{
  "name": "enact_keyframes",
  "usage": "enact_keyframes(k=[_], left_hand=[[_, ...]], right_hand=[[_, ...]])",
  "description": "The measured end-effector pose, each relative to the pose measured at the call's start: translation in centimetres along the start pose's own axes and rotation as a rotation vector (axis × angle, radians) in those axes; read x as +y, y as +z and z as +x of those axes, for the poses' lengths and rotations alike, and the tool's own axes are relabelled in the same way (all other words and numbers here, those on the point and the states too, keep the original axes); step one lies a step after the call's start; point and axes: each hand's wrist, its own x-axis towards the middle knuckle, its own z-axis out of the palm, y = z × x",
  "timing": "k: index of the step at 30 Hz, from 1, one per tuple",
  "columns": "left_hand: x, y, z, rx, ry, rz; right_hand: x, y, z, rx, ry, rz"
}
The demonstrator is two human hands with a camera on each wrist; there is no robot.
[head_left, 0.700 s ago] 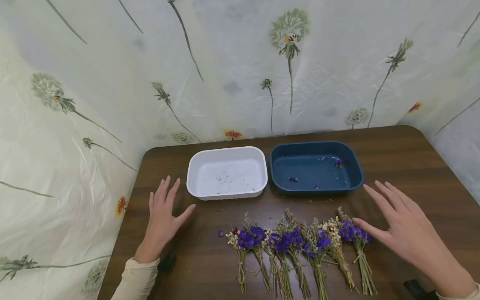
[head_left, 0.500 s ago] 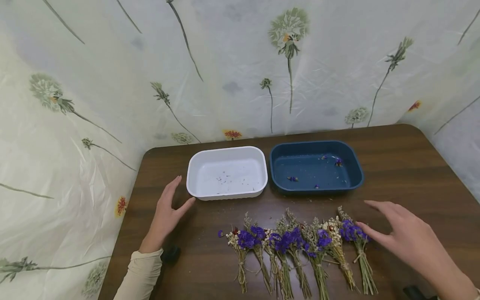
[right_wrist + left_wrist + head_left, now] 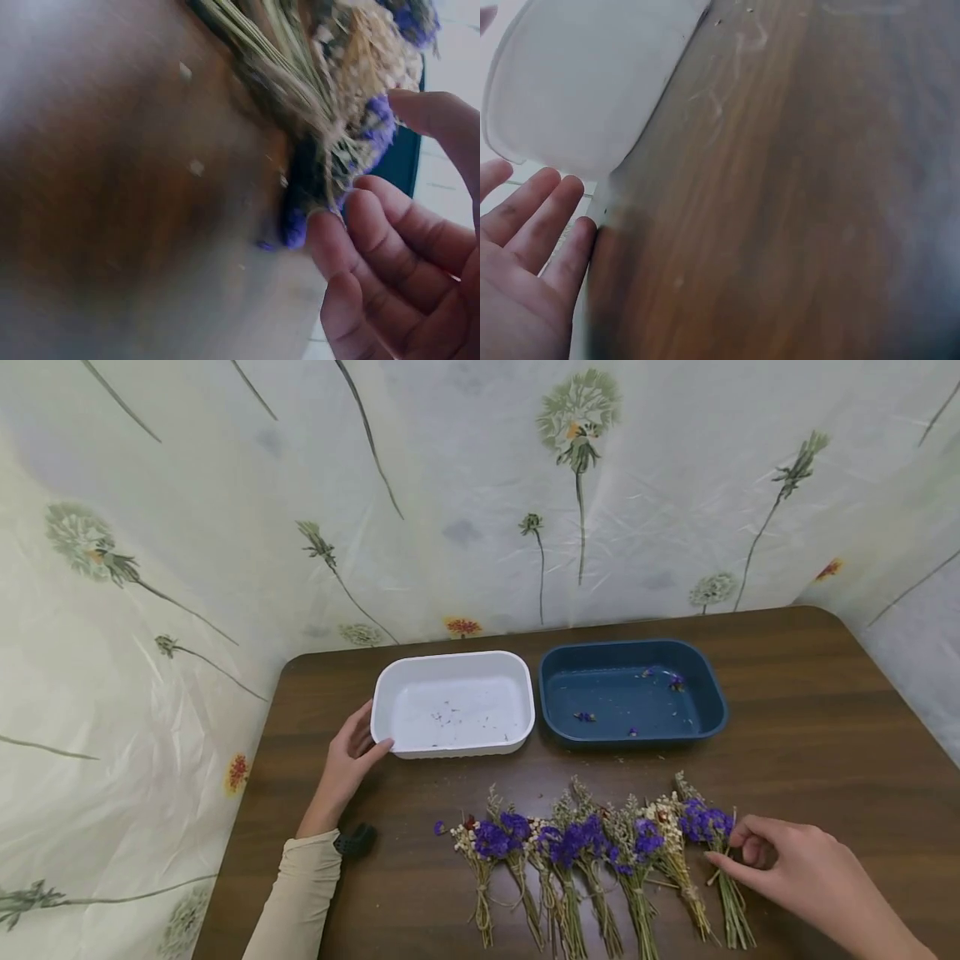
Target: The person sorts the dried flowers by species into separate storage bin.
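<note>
Right hand (image 3: 795,864) curled, fingertips touching rightmost flower bundle (image 3: 714,852), left hand (image 3: 351,758) gripping white tray (image 3: 453,703) corner.

A dark blue rectangular plastic tray (image 3: 708,720) sits on the dark brown wooden table (image 3: 825,727), a few purple petals scattered inside it. Behind and to both sides of the table hangs a pale translucent plastic sheet printed with long-stemmed green and orange flowers (image 3: 465,485).
</note>
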Motion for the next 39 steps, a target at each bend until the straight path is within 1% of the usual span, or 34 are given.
enact_keyframes(k=[3, 5, 11, 15, 24, 26, 32, 35, 39], left_hand=[[-0.2, 0.2, 0.1, -0.011, -0.013, -0.015], [-0.4, 0.2, 0.1, -0.023, -0.019, -0.011], [-0.7, 0.2, 0.1, -0.033, 0.0, -0.009], [-0.7, 0.2, 0.1, -0.038, 0.009, -0.008], [-0.7, 0.4, 0.0, -0.031, -0.003, 0.005], [-0.7, 0.3, 0.0, -0.028, -0.003, 0.004], [-0.8, 0.2, -0.1, -0.026, 0.005, -0.006], [-0.7, 0.3, -0.1, -0.025, 0.002, -0.003], [-0.5, 0.4, 0.0, -0.028, 0.0, -0.004]], right_hand=[[0.1, 0.5, -0.1, -0.057, 0.035, -0.003], [0.2, 0.7, -0.1, -0.072, 0.046, -0.005], [0.4, 1.0, -0.2, -0.067, 0.022, 0.029], [0.5, 1.0, -0.2, -0.06, 0.023, 0.059], [0.7, 0.9, 0.0, -0.122, 0.097, 0.139], [0.7, 0.9, 0.0, -0.114, 0.095, 0.148], [0.8, 1.1, -0.2, -0.051, 0.084, 0.168], [1.0, 1.1, -0.2, -0.054, 0.101, 0.175], [1.2, 1.0, -0.2, -0.082, 0.151, 0.178]])
